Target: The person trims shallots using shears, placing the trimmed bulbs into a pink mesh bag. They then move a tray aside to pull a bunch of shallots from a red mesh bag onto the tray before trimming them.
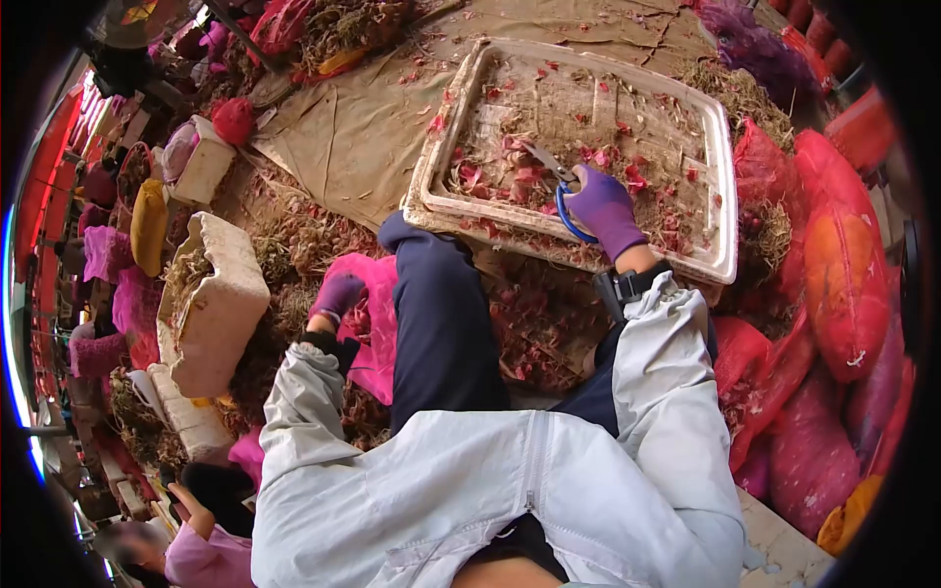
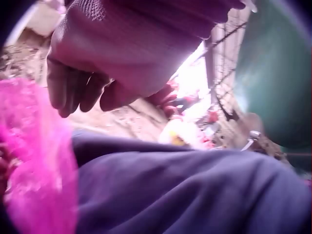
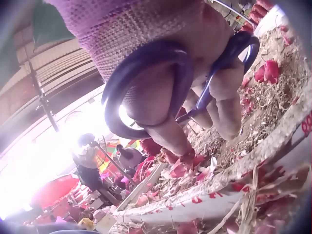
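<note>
My right hand (image 1: 606, 208), in a purple glove, holds scissors (image 3: 181, 68) with blue looped handles. In the right wrist view a finger or thumb passes through the large loop, and the fingertips hang close over reddish skins. The blades point over a shallow white foam tray (image 1: 726, 186), strewn with dry roots, dirt and red onion-like skins. My gloved left hand (image 1: 340, 294) is beside my knee, next to a bright pink mesh bag (image 1: 372, 348). Seen in the left wrist view, its fingers (image 2: 90, 92) hang loosely curled with nothing in them.
Full red mesh sacks (image 1: 841, 265) stand at the right. To the left are a white foam box (image 1: 230, 314) with dry stalks and a yellow sack (image 1: 149, 227). A brown ground sheet (image 1: 363, 127) lies ahead. Another person in a pink sleeve (image 1: 201, 559) is at the lower left.
</note>
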Tool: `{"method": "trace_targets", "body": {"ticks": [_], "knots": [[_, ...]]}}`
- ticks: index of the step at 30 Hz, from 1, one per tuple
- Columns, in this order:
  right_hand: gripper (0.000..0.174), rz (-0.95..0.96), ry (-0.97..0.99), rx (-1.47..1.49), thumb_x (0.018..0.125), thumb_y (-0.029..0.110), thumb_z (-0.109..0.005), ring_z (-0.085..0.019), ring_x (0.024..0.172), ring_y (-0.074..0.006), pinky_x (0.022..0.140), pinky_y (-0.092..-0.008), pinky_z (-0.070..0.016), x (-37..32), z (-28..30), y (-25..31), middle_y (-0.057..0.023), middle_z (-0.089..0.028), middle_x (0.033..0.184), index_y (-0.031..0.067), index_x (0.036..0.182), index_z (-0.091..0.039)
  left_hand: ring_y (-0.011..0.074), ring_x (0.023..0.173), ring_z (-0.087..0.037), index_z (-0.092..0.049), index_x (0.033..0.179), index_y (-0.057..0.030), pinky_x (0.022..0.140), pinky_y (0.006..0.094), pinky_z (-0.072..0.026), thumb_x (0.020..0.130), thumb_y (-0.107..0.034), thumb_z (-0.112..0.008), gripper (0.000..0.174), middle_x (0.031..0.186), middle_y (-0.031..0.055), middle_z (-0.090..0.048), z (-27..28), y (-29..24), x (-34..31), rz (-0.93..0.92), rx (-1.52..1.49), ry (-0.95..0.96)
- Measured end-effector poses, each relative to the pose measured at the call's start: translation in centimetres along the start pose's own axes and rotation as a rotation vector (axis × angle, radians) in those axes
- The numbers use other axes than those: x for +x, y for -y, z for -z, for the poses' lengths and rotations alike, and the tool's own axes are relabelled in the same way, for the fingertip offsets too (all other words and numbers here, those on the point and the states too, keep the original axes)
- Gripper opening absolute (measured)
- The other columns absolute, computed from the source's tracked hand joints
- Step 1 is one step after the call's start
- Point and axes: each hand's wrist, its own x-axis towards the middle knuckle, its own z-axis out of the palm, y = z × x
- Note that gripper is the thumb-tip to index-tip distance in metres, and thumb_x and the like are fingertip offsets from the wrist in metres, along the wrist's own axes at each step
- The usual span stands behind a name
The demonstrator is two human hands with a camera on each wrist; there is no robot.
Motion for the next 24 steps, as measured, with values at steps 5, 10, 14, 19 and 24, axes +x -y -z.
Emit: {"method": "trace_targets", "body": {"ticks": [5,10,14,19,24], "knots": [[0.035,-0.011,0.022,0.025,0.076,0.037,-0.058,-0.061,0.089,-0.0334,0.075,-0.0423,-0.0484,0.6,0.7,-0.6,-0.0165,-0.064,0.094,0.0109,0.099,-0.059,0.0226,0.082,-0.060,-0.059,0.103,0.0010,0.073,0.0323,-0.0473,0.082,-0.019,-0.055,0.030,0.093,0.0155,-0.063,19.5,-7.7,13.0,0.307,-0.794,-0.520],[0.040,-0.049,0.045,0.033,0.076,0.038,-0.058,-0.061,0.091,-0.0329,0.077,-0.0417,-0.0482,0.0,2.0,-1.0,-0.0179,-0.063,0.097,0.0117,0.106,-0.057,0.0167,0.090,-0.059,-0.047,0.125,-0.0037,0.079,0.0299,-0.0466,0.079,-0.015,-0.059,0.049,0.098,0.0158,-0.062,22.2,-14.3,25.1,0.105,-0.782,-0.200],[0.055,-0.083,0.012,0.105,0.075,0.042,-0.060,-0.060,0.095,-0.0325,0.081,-0.0402,-0.0478,-0.6,3.9,-1.7,-0.0180,-0.062,0.103,0.0125,0.121,-0.052,0.0349,0.094,-0.059,-0.057,0.109,-0.0011,0.083,0.0382,-0.0456,0.075,-0.023,-0.063,0.041,0.101,0.0215,-0.062,21.0,-16.1,29.8,-0.019,-0.596,-0.060],[0.063,-0.134,-0.099,0.265,0.073,0.045,-0.065,-0.061,0.097,-0.0283,0.080,-0.0364,-0.0482,-0.4,3.5,-2.5,-0.0163,-0.063,0.103,0.0110,0.124,-0.049,0.0319,0.080,-0.062,-0.061,0.098,-0.0008,0.072,0.0364,-0.0472,0.066,-0.041,-0.076,0.054,0.086,0.0184,-0.064,23.9,-17.3,29.1,0.000,-0.673,-0.050],[0.043,-0.045,-0.109,1.112,0.077,0.031,-0.070,-0.060,0.074,-0.0144,0.065,-0.0250,-0.0477,1.2,1.3,-2.9,-0.0077,-0.062,0.085,0.0005,0.101,-0.053,0.0115,0.071,-0.062,-0.058,0.093,0.0017,0.061,0.0232,-0.0476,0.078,-0.014,-0.067,0.023,0.079,0.0058,-0.063,28.0,-22.9,25.7,-0.100,-1.368,-0.064]]}}
